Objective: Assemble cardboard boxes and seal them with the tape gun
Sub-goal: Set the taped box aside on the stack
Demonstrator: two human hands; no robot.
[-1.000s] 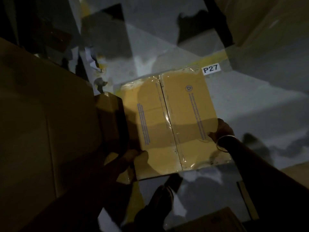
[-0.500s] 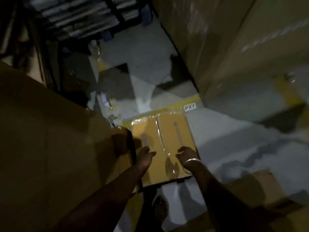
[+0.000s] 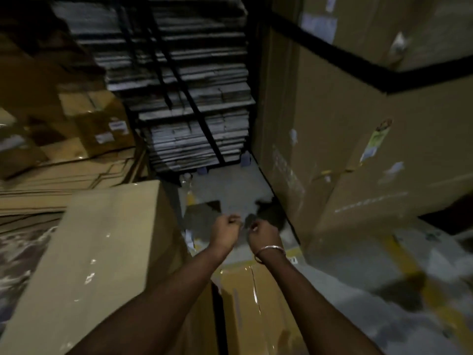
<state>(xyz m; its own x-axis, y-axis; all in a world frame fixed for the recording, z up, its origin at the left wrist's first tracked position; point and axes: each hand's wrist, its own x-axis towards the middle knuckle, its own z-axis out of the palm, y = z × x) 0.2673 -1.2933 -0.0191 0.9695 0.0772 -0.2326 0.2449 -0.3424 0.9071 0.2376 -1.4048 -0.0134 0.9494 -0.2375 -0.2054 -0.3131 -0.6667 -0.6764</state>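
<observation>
A sealed cardboard box (image 3: 240,301) with clear tape along its top seam stands on the floor under my forearms. Both hands are lifted off it and held out in front, close together above the floor. My left hand (image 3: 226,231) has its fingers curled into a fist, and I see nothing in it. My right hand (image 3: 263,234), with a metal bangle on the wrist, is curled the same way and looks empty. No tape gun is in view.
A tall plain carton (image 3: 102,252) stands right against the sealed box on the left. Large cartons (image 3: 358,155) wall the right side. Ahead is a strapped stack of flat cardboard (image 3: 194,111). Flattened sheets (image 3: 64,185) lie far left. Grey floor (image 3: 358,290) with yellow lines is at right.
Both hands left the taped box top and rose forward, fingers curling in. The view tilted up from the box to the stacks ahead.
</observation>
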